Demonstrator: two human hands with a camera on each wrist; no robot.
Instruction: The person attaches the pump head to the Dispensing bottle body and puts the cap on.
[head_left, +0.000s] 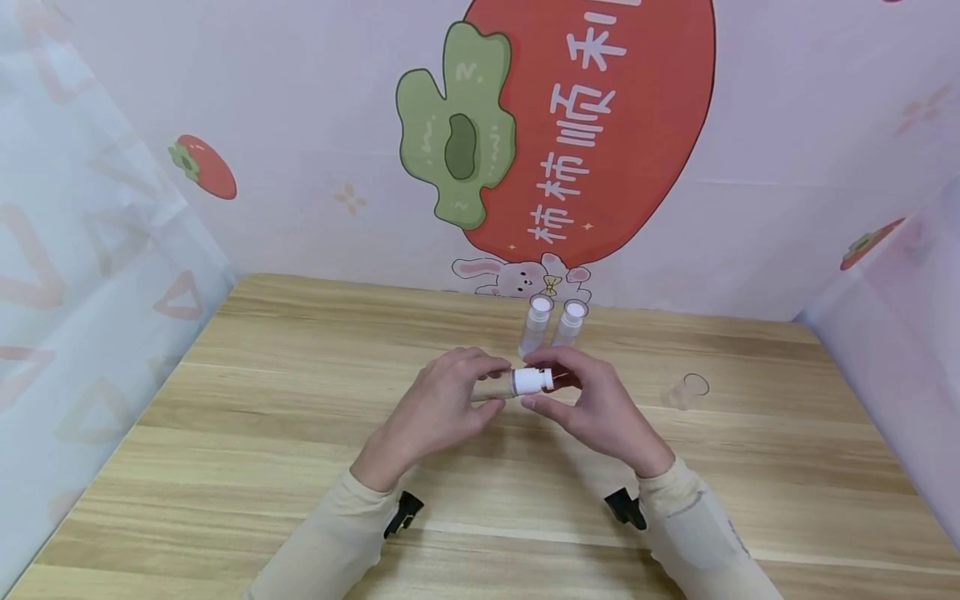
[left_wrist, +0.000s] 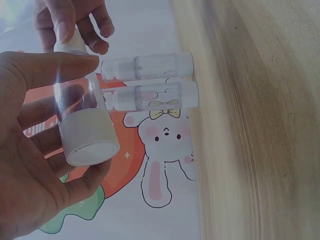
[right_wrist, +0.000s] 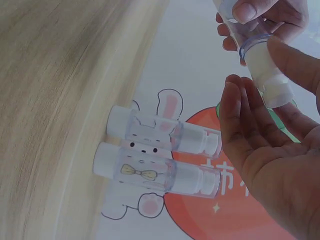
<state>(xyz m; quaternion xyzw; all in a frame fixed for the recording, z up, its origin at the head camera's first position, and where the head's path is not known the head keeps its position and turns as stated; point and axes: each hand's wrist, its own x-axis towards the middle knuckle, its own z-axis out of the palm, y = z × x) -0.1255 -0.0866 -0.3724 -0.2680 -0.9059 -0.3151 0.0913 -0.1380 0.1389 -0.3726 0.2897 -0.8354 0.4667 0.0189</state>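
Observation:
My left hand [head_left: 448, 398] grips a small clear pump bottle [head_left: 531, 382] around its body, tilted above the table. Its white base [left_wrist: 90, 137] faces the left wrist camera, and the white pump head [right_wrist: 267, 75] points toward my right hand [head_left: 600, 408]. That hand is cupped loosely about the pump end. In the right wrist view its thumb overlaps the white collar, while the other fingers stand apart from the pump; whether the thumb touches is unclear. Just beyond stand two similar bottles, one [head_left: 536, 327] beside the other [head_left: 570, 325], both upright with clear caps on.
A clear cap [head_left: 684, 392] lies or stands on the wooden table [head_left: 225, 467], right of my right hand. Behind the table rises a backdrop [head_left: 322, 217] printed with a persimmon and a rabbit. Patterned sheets enclose the left and right sides.

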